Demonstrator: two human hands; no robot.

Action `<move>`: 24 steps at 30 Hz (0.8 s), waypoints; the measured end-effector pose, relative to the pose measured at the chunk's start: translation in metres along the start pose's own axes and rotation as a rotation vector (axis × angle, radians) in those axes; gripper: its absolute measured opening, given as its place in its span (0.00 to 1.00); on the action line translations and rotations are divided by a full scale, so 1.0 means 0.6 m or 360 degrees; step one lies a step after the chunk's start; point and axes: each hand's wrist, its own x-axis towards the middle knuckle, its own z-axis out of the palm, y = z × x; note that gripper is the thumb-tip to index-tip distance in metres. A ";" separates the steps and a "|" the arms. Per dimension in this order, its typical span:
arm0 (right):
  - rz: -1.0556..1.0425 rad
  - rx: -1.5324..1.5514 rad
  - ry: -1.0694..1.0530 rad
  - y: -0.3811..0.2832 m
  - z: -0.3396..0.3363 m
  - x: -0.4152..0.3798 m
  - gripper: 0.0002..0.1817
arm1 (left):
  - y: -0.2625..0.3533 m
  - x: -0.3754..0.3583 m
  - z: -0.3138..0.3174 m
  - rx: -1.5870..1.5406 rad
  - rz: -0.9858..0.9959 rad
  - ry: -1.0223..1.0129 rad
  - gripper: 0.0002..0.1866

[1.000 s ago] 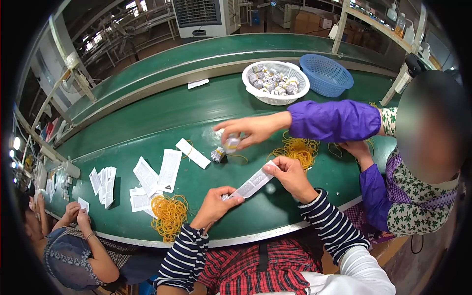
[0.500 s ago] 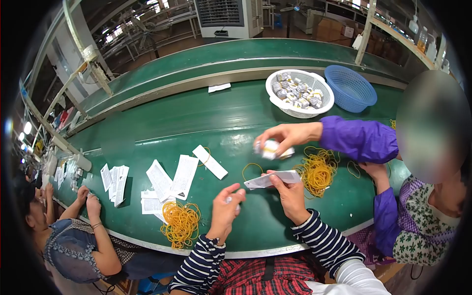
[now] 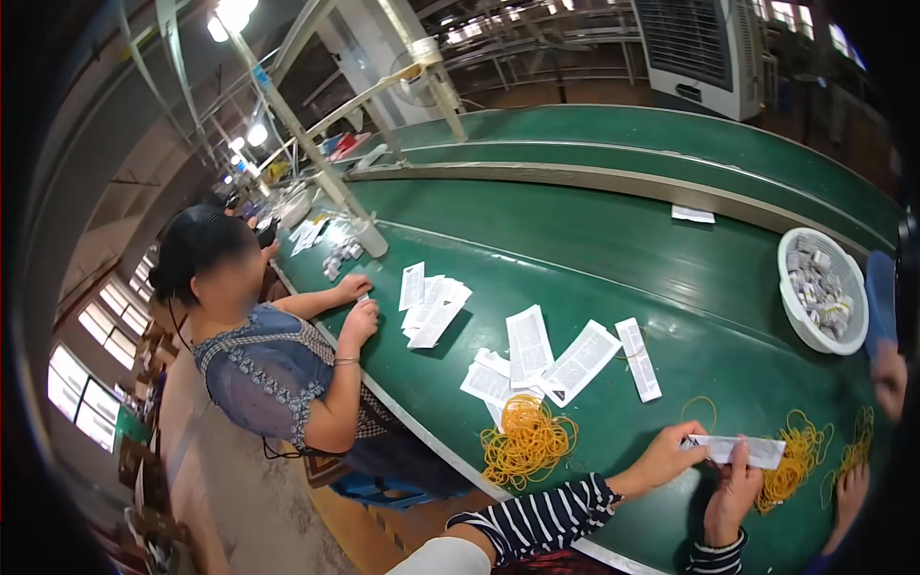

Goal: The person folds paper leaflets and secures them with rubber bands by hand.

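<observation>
My right hand [image 3: 732, 496] holds a folded printed leaflet [image 3: 765, 452] from below, its thumb over the paper. At the leaflet's left end, my left hand [image 3: 666, 456] pinches with thumb and fingers; the small whitish thing there is mostly hidden by the fingers. Just above the hands lies a single rubber band [image 3: 698, 402] on the green table. A heap of yellow rubber bands [image 3: 793, 462] sits right beside the leaflet's right end. Farther left are another pile of rubber bands [image 3: 527, 443] and several flat leaflets [image 3: 582, 362].
A white basket [image 3: 788, 305] full of small wrapped bundles stands at the right. A person [image 3: 273, 364] works at the left, near a fan of leaflets [image 3: 436, 309]. Another person's hand [image 3: 889, 379] shows at the right edge. A raised metal ledge [image 3: 575, 182] runs behind the work surface.
The view has swung left. My left hand has come to the leaflet's left end, where it was apart before. The co-worker's hand at right has drawn away from above the table.
</observation>
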 end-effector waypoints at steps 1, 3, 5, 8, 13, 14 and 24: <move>-0.0019 -0.0007 0.0008 0.005 0.001 -0.001 0.17 | 0.000 -0.001 -0.001 -0.0026 0.0040 0.0011 0.05; -0.0145 -0.0087 0.0007 0.011 0.000 -0.004 0.17 | 0.005 -0.001 -0.008 -0.0007 0.0021 0.0011 0.04; -0.0185 -0.0132 0.0049 0.013 0.007 -0.009 0.15 | 0.005 -0.001 -0.013 0.0038 0.0016 0.0017 0.04; -0.0086 -0.0057 -0.0030 0.003 0.002 -0.005 0.15 | 0.001 -0.001 -0.017 0.0103 0.0078 0.0043 0.06; -0.0034 -0.0001 0.0080 0.002 -0.002 0.006 0.17 | 0.009 -0.003 -0.009 0.0238 0.0056 0.0045 0.08; -0.0040 -0.0005 0.0094 0.002 -0.003 0.007 0.16 | 0.017 -0.005 -0.008 0.0294 0.0040 0.0044 0.08; -0.0008 0.0037 0.0005 -0.012 -0.047 0.032 0.14 | 0.016 -0.008 -0.011 0.0495 0.0184 -0.0168 0.09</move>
